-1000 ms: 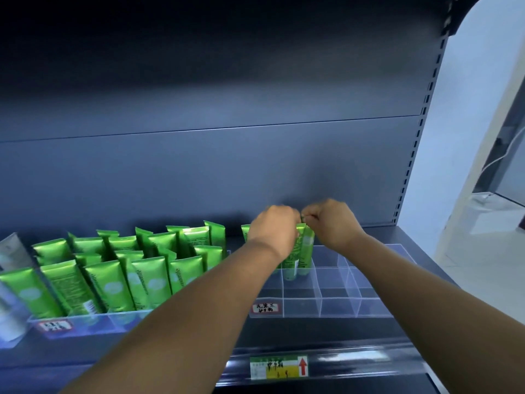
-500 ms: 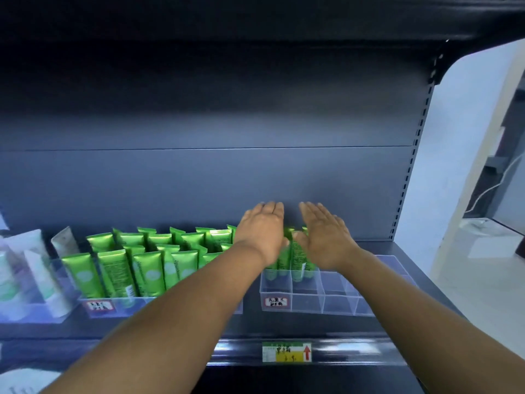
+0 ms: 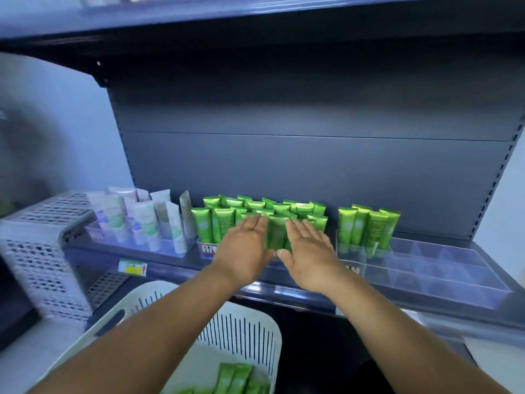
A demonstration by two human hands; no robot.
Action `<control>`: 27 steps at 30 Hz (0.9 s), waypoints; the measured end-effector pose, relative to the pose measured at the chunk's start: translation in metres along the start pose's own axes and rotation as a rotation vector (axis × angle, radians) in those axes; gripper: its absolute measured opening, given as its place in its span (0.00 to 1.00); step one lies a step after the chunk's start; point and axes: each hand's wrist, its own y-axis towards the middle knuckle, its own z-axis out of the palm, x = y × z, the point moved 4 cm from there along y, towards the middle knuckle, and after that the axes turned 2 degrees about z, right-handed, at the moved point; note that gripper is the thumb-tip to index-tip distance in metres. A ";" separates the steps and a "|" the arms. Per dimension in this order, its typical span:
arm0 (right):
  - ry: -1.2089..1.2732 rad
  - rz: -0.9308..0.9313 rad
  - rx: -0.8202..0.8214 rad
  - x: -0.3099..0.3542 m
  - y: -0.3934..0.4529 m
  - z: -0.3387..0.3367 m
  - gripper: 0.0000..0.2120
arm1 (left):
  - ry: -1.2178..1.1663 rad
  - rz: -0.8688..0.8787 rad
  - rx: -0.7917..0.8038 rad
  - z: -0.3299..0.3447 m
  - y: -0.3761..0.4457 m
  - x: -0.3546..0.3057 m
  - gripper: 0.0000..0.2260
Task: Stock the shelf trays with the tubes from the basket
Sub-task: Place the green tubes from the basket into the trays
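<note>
Shelving [image 3: 312,172] of dark metal fills the view, its lower shelf carrying clear divided trays at reach height so tubes can stand upright in rows. The right-hand tray [image 3: 443,268] is mostly bare, with only a few green tubes [image 3: 366,226] at its back left corner, so the job looks far from finished. The middle tray's block of green tubes [image 3: 216,223] is packed tight; pale tubes [image 3: 142,220] fill the tray to its left. A white basket [image 3: 244,334] sits below the shelf edge, near at hand, with more green tubes [image 3: 235,379] lying inside. The left hand [image 3: 244,251] and right hand [image 3: 309,254] are flat and open, palms facing; neither grip closes on anything, and they seem to press a tube or two between them, probably to square the row. A grey perforated crate [image 3: 37,251] stands at the left, clear of the reach.
</note>
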 end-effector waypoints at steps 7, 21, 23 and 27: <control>0.033 -0.096 0.127 0.067 -0.007 0.065 0.31 | 0.005 -0.155 0.134 0.035 -0.069 0.066 0.33; -0.091 -0.190 0.336 0.123 0.002 0.206 0.32 | 0.036 -0.318 0.463 0.140 -0.143 0.163 0.35; -0.085 -0.234 0.369 0.130 0.002 0.220 0.31 | 0.029 -0.330 0.524 0.155 -0.149 0.171 0.35; -0.057 -0.228 0.528 0.134 0.000 0.258 0.32 | 0.016 -0.307 0.660 0.178 -0.163 0.179 0.37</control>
